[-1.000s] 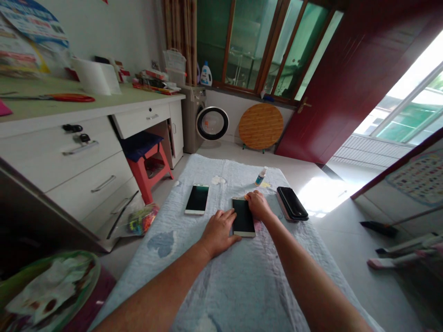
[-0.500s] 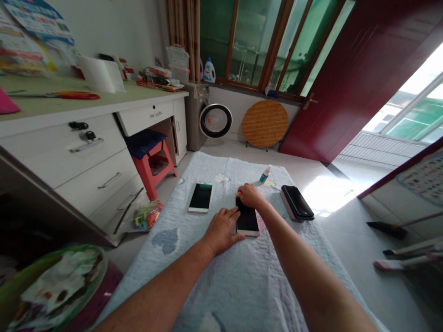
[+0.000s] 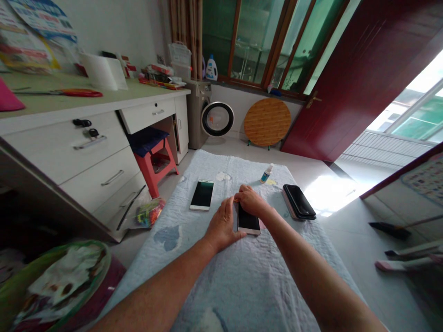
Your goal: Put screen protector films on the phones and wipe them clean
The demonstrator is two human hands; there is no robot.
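Note:
A smartphone point(image 3: 248, 222) with a dark screen and a pale frame lies flat on the cloth-covered surface point(image 3: 242, 286). Along its left edge rests my left hand point(image 3: 223, 226), fingers stretched out and thumb spread toward the lower edge. My right hand point(image 3: 249, 200) is closed over the phone's upper end, covering that part. What its fingers pinch is mostly hidden. Left of my hands lies a second, white-framed phone point(image 3: 202, 195). A small spray bottle point(image 3: 266, 174) stands beyond my right hand. Farther right are stacked dark phones or cases point(image 3: 299, 202).
A waste bin point(image 3: 104, 276) with crumpled tissues stands at the lower left. White drawers point(image 3: 93, 157) and a red stool point(image 3: 157, 161) line the left side. Behind the surface are an open washing machine door point(image 3: 218, 119) and a round wooden tabletop point(image 3: 267, 122).
My left fingers have lifted off the phone's screen edge and drawn together near my right fingertips. My right hand stays at the phone's upper end. The view has shifted slightly.

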